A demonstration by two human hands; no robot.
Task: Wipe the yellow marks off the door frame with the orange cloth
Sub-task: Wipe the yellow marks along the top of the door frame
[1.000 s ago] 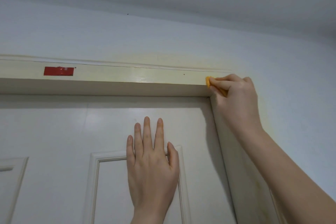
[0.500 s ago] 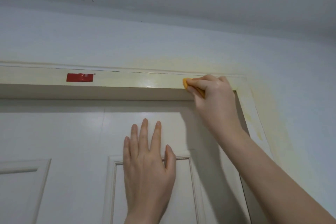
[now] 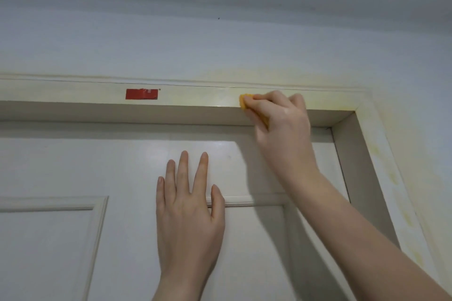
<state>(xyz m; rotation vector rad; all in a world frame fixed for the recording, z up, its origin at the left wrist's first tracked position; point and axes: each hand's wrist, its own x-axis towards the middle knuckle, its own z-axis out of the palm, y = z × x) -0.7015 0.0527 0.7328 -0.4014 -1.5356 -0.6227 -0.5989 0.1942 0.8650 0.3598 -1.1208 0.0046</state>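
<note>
The door frame is taken as the landmark: its top rail runs level from left to right, and the long axis of the work follows that rail. The orange cloth is pressed against the front face of the rail, right of the rail's middle and well left of the frame's upper right corner. Yellow marks are seen on the rail between the cloth and that corner, and fainter ones down the frame's right upright; a pale tint seems to lie on the rail left of the cloth too, though the light makes this hard to judge. A red tape patch is stuck to the rail well left of the cloth.

The right hand is the nearer one to the marks; it is clenched around the cloth, only a small orange edge being shown past the fingertips. The left hand is spread flat with nothing in it, laid on the door panel below the rail, apparently as a brace.

The next stroke is judged to turn on direction along the rail: rightward toward the heavier staining at the corner
</note>
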